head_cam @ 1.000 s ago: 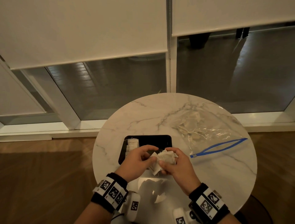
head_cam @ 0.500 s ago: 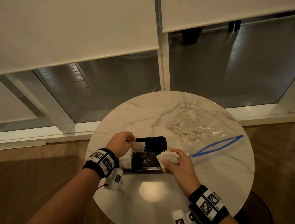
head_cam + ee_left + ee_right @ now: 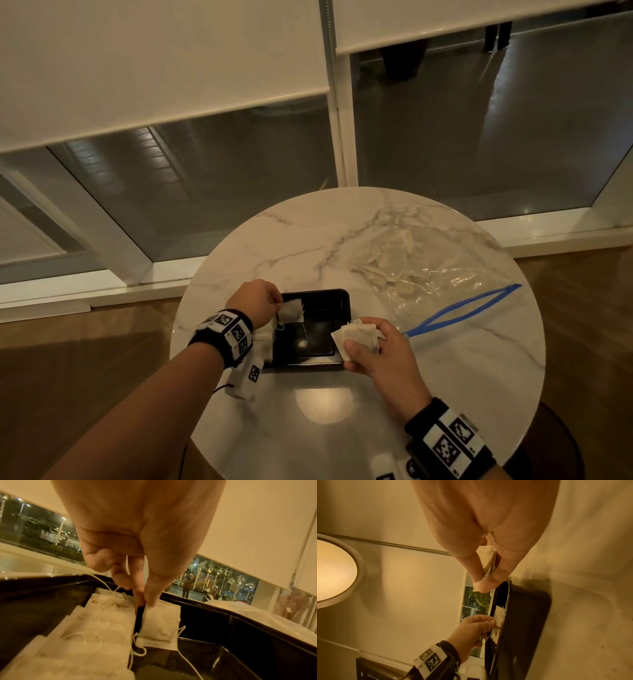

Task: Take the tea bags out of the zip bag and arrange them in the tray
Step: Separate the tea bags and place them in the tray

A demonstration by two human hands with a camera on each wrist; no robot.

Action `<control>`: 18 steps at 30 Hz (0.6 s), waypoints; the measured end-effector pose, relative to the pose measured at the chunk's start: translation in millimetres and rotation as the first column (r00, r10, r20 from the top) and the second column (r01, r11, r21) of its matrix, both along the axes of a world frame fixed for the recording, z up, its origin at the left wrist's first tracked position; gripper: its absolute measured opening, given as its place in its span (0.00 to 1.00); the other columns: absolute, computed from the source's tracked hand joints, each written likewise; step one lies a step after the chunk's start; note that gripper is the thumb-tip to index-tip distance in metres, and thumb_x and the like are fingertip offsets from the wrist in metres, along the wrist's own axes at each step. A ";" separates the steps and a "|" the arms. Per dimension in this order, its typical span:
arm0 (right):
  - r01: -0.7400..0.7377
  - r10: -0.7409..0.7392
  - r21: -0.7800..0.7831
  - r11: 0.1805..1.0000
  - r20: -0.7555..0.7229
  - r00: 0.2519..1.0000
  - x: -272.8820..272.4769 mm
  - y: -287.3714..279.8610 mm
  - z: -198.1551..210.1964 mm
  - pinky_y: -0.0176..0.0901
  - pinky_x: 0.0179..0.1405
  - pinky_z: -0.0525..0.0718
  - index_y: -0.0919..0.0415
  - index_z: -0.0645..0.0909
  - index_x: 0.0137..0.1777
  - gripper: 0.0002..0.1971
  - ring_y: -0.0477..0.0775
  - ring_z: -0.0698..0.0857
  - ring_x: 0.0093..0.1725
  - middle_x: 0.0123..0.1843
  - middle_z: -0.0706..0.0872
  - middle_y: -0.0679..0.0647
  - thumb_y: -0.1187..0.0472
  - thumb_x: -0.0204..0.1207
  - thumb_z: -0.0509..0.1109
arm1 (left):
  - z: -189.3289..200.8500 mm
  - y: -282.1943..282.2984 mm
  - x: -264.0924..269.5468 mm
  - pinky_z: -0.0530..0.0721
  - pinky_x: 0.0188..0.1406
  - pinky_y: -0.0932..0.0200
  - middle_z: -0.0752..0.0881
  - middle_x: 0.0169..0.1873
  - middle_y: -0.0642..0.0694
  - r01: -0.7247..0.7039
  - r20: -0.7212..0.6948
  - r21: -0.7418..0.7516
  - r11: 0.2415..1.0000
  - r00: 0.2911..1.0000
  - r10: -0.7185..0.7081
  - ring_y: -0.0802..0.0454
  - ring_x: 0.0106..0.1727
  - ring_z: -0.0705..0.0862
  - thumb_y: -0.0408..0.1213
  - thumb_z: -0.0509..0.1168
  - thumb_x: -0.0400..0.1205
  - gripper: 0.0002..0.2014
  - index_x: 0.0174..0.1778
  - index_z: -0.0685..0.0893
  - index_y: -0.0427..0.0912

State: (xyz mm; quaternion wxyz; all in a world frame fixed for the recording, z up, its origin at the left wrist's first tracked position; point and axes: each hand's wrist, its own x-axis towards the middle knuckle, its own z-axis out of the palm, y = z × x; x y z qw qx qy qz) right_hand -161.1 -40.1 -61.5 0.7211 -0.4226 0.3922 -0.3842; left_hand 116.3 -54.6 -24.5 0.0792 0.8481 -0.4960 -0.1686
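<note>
Left hand (image 3: 255,301) pinched single white paper tea bag (image 3: 159,626) by top edge over black rectangular tray (image 3: 337,298), beside row of tea bags (image 3: 89,635) lying inside. Right hand (image 3: 380,349) gripped small stack of tea bags (image 3: 356,337) at tray's right edge. Clear zip bag with blue seal (image 3: 445,284) lay open on round marble table (image 3: 462,377), more bags inside.

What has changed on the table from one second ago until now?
The left hand left the right hand's stack, carrying one tea bag to the far left part of the tray, beside the bags already there. The right hand kept holding its stack at the tray's right edge. The zip bag stayed put.
</note>
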 end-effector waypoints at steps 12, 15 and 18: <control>-0.021 0.018 -0.040 0.999 -0.065 0.998 -1.7 2.4 -2.3 0.62 0.49 0.92 0.55 0.83 0.60 0.17 0.63 0.92 0.50 0.56 0.88 0.61 0.71 0.76 0.77 | 9.8 -5.5 -6.1 0.87 0.45 0.55 0.89 0.45 0.54 0.059 0.162 0.030 0.998 0.985 -0.063 0.51 0.47 0.87 0.38 0.71 0.80 0.06 0.44 0.89 0.56; -0.012 0.010 -0.039 0.999 -0.063 0.998 -3.7 1.7 -1.2 0.60 0.48 0.93 0.54 0.83 0.60 0.17 0.62 0.92 0.50 0.57 0.88 0.61 0.71 0.76 0.77 | 14.3 -6.1 -7.0 0.88 0.49 0.51 0.89 0.47 0.52 0.041 0.167 -0.004 0.999 0.985 -0.040 0.50 0.49 0.86 0.38 0.72 0.79 0.06 0.48 0.88 0.55; -0.006 0.005 -0.030 1.000 -0.040 0.999 -5.8 0.8 -0.7 0.56 0.46 0.93 0.55 0.83 0.61 0.17 0.62 0.92 0.51 0.57 0.87 0.62 0.72 0.76 0.77 | 22.4 -2.6 -9.8 0.88 0.51 0.52 0.88 0.46 0.51 0.032 0.118 -0.046 0.998 0.993 -0.026 0.49 0.49 0.86 0.38 0.72 0.80 0.05 0.50 0.89 0.52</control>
